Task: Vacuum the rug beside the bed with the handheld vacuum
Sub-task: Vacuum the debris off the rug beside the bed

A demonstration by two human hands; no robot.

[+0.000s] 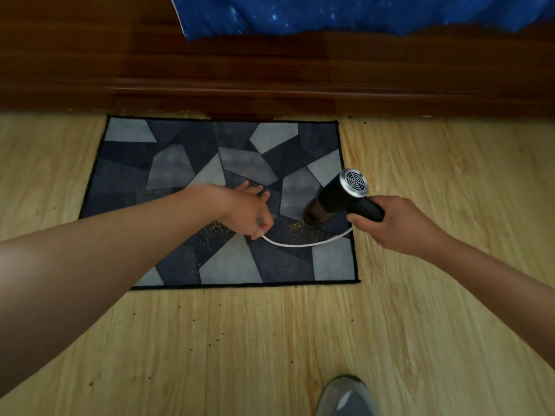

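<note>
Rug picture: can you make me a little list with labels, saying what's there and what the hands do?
rug: grey and dark blue patches, on wood floor by the bed frame
crumbs: yellow specks on the rug's near half
handheld vacuum: black, nozzle down by the specks
right hand: grips the vacuum's handle
left hand: pinches the white cord
cord: sags between both hands

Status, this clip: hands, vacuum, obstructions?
Right hand grips handheld vacuum, nozzle aimed at rug. Left hand pinches white cord, looped across rug. Yellow crumbs beside nozzle.
</note>
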